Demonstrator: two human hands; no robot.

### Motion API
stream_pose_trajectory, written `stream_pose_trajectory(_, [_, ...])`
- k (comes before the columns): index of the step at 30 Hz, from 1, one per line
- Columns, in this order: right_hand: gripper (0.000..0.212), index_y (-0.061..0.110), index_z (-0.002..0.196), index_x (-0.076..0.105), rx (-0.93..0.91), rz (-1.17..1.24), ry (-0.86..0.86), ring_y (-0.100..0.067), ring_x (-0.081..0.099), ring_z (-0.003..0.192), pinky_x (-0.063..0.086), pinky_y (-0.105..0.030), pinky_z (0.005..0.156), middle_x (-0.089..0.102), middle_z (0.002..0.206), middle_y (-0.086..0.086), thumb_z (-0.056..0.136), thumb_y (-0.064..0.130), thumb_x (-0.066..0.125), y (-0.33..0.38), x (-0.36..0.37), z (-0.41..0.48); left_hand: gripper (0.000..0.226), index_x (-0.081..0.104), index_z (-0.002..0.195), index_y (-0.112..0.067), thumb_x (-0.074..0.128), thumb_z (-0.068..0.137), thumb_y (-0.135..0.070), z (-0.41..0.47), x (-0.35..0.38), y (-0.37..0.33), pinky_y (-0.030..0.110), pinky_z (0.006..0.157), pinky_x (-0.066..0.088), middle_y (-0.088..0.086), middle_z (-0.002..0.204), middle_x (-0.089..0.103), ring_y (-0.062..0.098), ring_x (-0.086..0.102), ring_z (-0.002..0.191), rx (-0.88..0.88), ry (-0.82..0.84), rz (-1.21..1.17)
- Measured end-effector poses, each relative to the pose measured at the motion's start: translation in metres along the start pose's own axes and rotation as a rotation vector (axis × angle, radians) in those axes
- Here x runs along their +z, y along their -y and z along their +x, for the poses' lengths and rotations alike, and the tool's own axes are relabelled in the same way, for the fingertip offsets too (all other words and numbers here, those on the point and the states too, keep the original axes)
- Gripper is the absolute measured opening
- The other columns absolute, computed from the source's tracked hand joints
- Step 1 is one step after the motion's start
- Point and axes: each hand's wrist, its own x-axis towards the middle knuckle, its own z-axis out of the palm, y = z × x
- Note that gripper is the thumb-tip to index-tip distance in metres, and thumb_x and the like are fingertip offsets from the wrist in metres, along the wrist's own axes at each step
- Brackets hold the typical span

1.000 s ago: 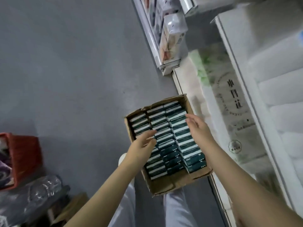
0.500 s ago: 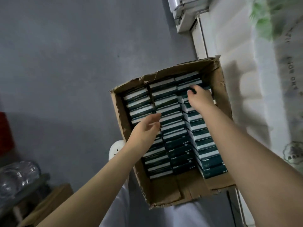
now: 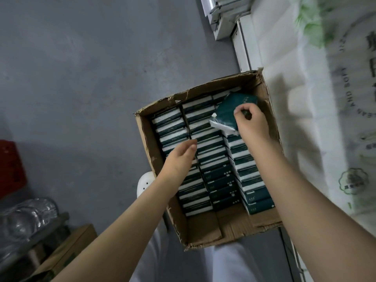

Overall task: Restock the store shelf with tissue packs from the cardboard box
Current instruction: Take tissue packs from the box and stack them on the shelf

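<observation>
Right hand: your right hand [image 3: 251,124] pinches one dark green pack [image 3: 228,115], thumb and curled fingers clamped on its edge.
Held pack: tilted, raised above the far right corner of the cardboard box [image 3: 149,143].
Left hand: your left hand [image 3: 179,157] hovers over the left side, fingers loose, holding nothing.
Box contents: three rows of packs [image 3: 215,159] on edge; the near end is bare cardboard.
Shelf: the white shelf [image 3: 244,49] runs just right of the box.

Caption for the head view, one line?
Right hand pinches a tilted green tissue pack in the cardboard box; left hand hovers open.
</observation>
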Motion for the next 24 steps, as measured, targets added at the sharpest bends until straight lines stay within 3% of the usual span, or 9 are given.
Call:
stream_pose_trajectory(4, [0.026, 0.042, 0.095, 0.048, -0.034, 0.145, 0.081, -0.016, 0.059, 0.103, 0.055, -0.037, 0.085, 0.054, 0.116, 0.004, 0.094, 0.018, 0.060, 0.000, -0.025, -0.050, 0.046, 0.049, 0.139, -0.022, 0.042, 0.100, -0.046, -0.007, -0.002, -0.011, 0.040, 0.107, 0.043, -0.005, 0.129, 0.059, 0.014, 0.056, 0.119, -0.057, -0.034, -0.163])
stream_pose_trajectory(7, [0.038, 0.042, 0.102, 0.044, -0.015, 0.298, 0.193, -0.013, 0.066, 0.098, 0.058, -0.034, 0.083, 0.061, 0.117, -0.002, 0.092, 0.011, 0.063, -0.003, -0.036, -0.087, 0.058, 0.047, 0.139, -0.024, 0.047, 0.093, -0.058, -0.016, -0.002, -0.014, 0.039, 0.105, 0.044, -0.005, 0.129, 0.060, 0.015, 0.056, 0.118, -0.051, -0.003, -0.197])
stream_pose_trajectory(10, [0.046, 0.040, 0.115, 0.043, -0.025, 0.305, 0.286, -0.011, 0.068, 0.097, 0.057, -0.027, 0.080, 0.065, 0.115, 0.000, 0.090, 0.011, 0.067, -0.008, -0.038, -0.116, 0.076, 0.048, 0.137, -0.024, 0.058, 0.076, -0.069, -0.029, 0.002, -0.010, 0.035, 0.099, 0.048, -0.004, 0.126, 0.063, 0.014, 0.060, 0.114, -0.041, 0.082, -0.191])
stream_pose_trajectory(14, [0.047, 0.044, 0.125, 0.046, 0.008, 0.281, 0.392, -0.011, 0.066, 0.104, 0.055, -0.037, 0.091, 0.064, 0.118, 0.007, 0.090, 0.020, 0.068, -0.012, -0.031, -0.129, 0.044, 0.054, 0.129, -0.015, 0.066, 0.091, -0.033, -0.034, 0.005, 0.001, 0.042, 0.101, 0.049, 0.006, 0.116, 0.070, 0.023, 0.067, 0.106, -0.120, 0.095, -0.342])
stream_pose_trajectory(17, [0.036, 0.039, 0.132, 0.049, 0.052, 0.236, 0.346, -0.011, 0.062, 0.107, 0.051, -0.036, 0.095, 0.063, 0.117, 0.008, 0.097, 0.034, 0.056, -0.008, -0.031, -0.114, 0.033, 0.056, 0.124, -0.014, 0.063, 0.093, -0.024, -0.034, -0.001, 0.008, 0.043, 0.101, 0.050, 0.008, 0.114, 0.071, 0.025, 0.068, 0.105, -0.162, 0.070, -0.420])
stream_pose_trajectory(21, [0.035, 0.036, 0.136, 0.050, 0.169, 0.175, 0.182, -0.012, 0.059, 0.095, 0.049, -0.029, 0.081, 0.059, 0.112, 0.004, 0.101, 0.030, 0.047, -0.007, -0.021, -0.063, 0.030, 0.056, 0.121, -0.016, 0.063, 0.093, -0.024, -0.031, -0.011, 0.015, 0.038, 0.097, 0.052, 0.007, 0.113, 0.071, 0.022, 0.069, 0.102, -0.168, 0.039, -0.422])
stream_pose_trajectory(24, [0.037, 0.037, 0.138, 0.047, 0.286, 0.220, 0.186, -0.018, 0.059, 0.100, 0.054, -0.026, 0.069, 0.052, 0.129, 0.000, 0.102, 0.028, 0.046, -0.017, -0.008, -0.033, 0.032, 0.056, 0.122, -0.015, 0.064, 0.092, -0.023, -0.025, -0.017, 0.021, 0.040, 0.097, 0.052, 0.008, 0.111, 0.071, 0.023, 0.069, 0.102, -0.173, 0.025, -0.454])
